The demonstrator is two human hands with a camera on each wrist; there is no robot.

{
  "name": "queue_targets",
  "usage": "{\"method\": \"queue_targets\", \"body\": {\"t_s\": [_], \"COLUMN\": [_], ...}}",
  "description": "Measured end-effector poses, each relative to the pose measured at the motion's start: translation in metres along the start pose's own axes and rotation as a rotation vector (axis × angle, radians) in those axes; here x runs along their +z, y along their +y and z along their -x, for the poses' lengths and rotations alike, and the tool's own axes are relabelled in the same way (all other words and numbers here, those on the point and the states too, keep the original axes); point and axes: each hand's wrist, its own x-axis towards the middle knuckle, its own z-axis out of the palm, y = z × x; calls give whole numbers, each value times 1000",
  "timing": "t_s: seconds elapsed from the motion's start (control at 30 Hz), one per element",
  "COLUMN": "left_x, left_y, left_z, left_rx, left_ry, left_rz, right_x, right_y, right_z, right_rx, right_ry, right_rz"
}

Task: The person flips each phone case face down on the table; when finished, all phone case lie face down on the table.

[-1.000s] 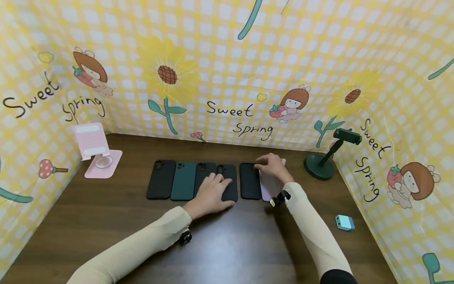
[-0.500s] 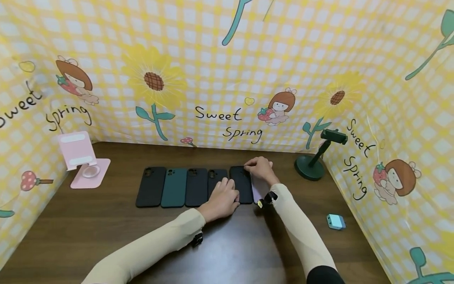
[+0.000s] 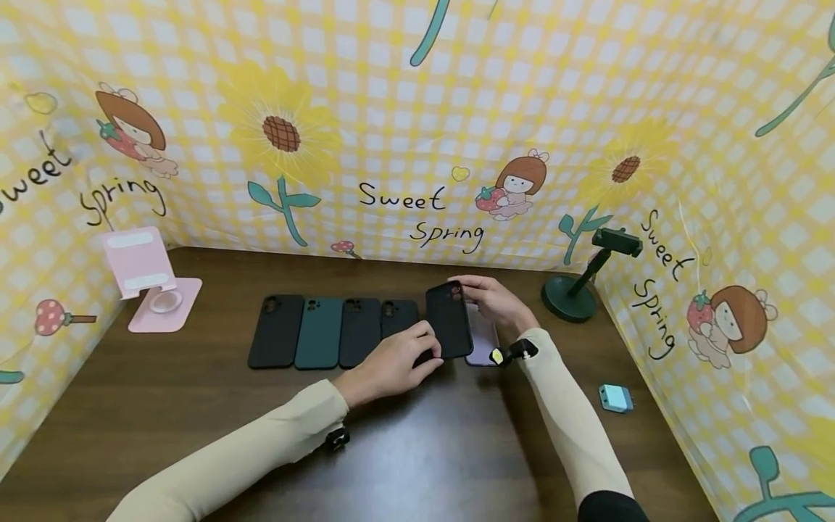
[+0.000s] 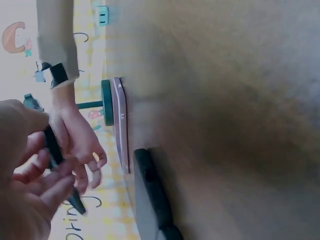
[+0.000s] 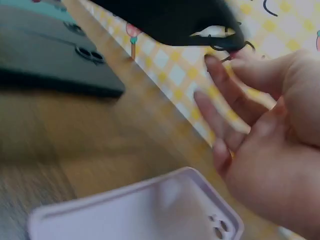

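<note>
Desk [image 3: 424, 464] beneath, your left grip [image 3: 390, 365] and right grip [image 3: 499, 301] pinch a black case [image 3: 450, 324] beside the lilac case [image 3: 482, 348]; probably light, flexible: hold edges

We see a brown surface [image 3: 457, 449] that looks like wood, with a shiny patch near the front. A pink stand [image 3: 145, 262] is on its left side. Near the middle, four phone cases lie side by side: a black case [image 3: 276, 332], a green case [image 3: 318, 333], a dark case [image 3: 360, 330] and another dark case [image 3: 399, 315], partly hidden. Past a gap on the right lies a light purple case [image 3: 482, 346], open side up. Farther right we find a dark green stand [image 3: 569, 299] with a round foot, and nearer us, a small blue plug [image 3: 615, 399].
</note>
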Motion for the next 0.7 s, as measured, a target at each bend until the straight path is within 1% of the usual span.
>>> {"method": "queue_targets", "body": {"t_s": [0.07, 0.2, 0.23, 0.3, 0.37, 0.43, 0.5, 0.6, 0.7], "left_x": [-1, -1, -1, 0, 0, 0, 0, 3, 9], "left_y": [-1, -3, -3, -4, -4, -4, -5, -5, -6], "left_z": [2, 4, 3, 2, 0, -2, -4, -6, -10], "left_rx": [1, 6, 0, -24, -48, -70, -77, -118, -196], "left_ry": [31, 53, 55, 57, 66, 66, 58, 19, -43], "left_rz": [92, 257, 287, 303, 272, 201, 119, 3, -104], "right_x": [2, 8, 10, 12, 13, 15, 17, 19, 21], "right_y": [4, 8, 8, 7, 3, -2, -7, -16, -21], "right_z": [0, -2, -1, -1, -1, -1, 0, 3, 4], "right_rx": [-49, -97, -95, -93, -80, -56, -13, 43, 80], "right_ry": [-71, -193, -204, -209, -183, -118, -42, 50, 89], "right_rz": [-77, -147, -157, -134, -58, 83, 230, 458, 598]}}
